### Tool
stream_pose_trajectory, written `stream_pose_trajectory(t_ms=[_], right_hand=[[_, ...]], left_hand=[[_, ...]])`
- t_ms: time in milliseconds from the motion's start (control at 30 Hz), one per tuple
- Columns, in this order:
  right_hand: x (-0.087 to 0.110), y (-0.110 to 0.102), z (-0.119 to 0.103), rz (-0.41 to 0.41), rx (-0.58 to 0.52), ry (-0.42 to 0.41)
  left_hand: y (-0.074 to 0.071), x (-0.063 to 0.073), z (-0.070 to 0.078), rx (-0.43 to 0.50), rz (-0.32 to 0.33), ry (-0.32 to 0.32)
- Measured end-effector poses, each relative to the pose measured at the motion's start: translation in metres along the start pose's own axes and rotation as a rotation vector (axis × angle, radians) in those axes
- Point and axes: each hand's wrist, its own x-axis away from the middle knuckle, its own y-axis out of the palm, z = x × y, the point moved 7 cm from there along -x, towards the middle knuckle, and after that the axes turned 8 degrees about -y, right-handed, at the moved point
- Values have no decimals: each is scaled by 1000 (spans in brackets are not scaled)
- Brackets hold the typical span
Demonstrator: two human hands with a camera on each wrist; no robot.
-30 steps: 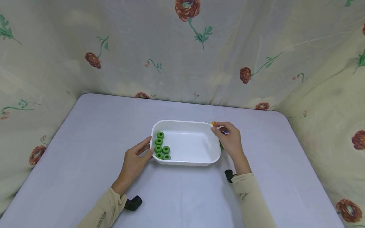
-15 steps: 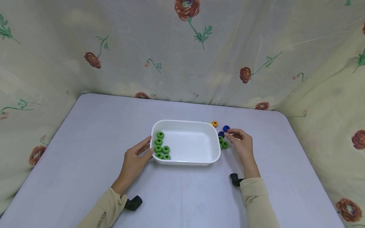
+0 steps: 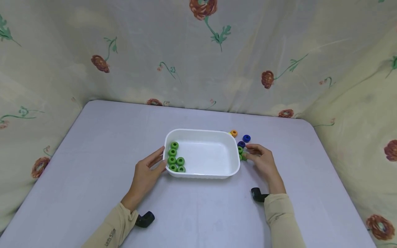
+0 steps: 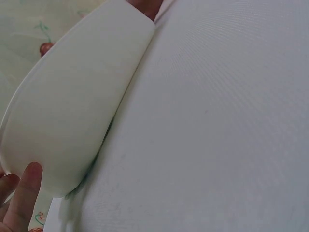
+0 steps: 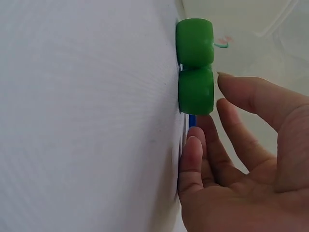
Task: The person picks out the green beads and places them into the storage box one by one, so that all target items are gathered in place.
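Note:
A white tray [image 3: 204, 174] lies in the middle of the table, with several green beads [image 3: 172, 152] at its left end. My left hand [image 3: 146, 175] rests against the tray's left end, its fingers fairly straight; a fingertip touches the outer wall in the left wrist view. Beyond the right end, my right hand [image 3: 263, 163] is at a green bead [image 5: 196, 91]. The thumb tip is just apart from this bead and the other fingers lie beside it, none closed round it. A second green bead [image 5: 194, 42] stands right next to it. The tray partly hides others.
Two blue beads [image 3: 246, 138] and an orange bead [image 3: 234, 133] lie past the tray's back right corner; a bit of yellow [image 3: 230, 133] peeks from behind the rim. Black wrist mounts [image 3: 145, 219] stick out from the sleeves. A flowered curtain [image 3: 133, 51] surrounds the table.
My right hand has left the tray's right rim, moving right and down past the blue beads to the green ones. The left hand and the tray stay put.

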Motion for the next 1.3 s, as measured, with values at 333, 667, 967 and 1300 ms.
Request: stream_pose_trajectory(t_ms=[333,667,967,1300], right_hand=[[3,1,6,-55,2,-63],[4,2,7,-48,81,-93],[3,4,9,-58,162,-86],[4,5,8,-60,158,-61]], left_hand=[[0,1,3,0,3,15],[0,2,3,18,-7,12],[0,2,1,20,-6,6],[-1,0,0,29,-9,7]])
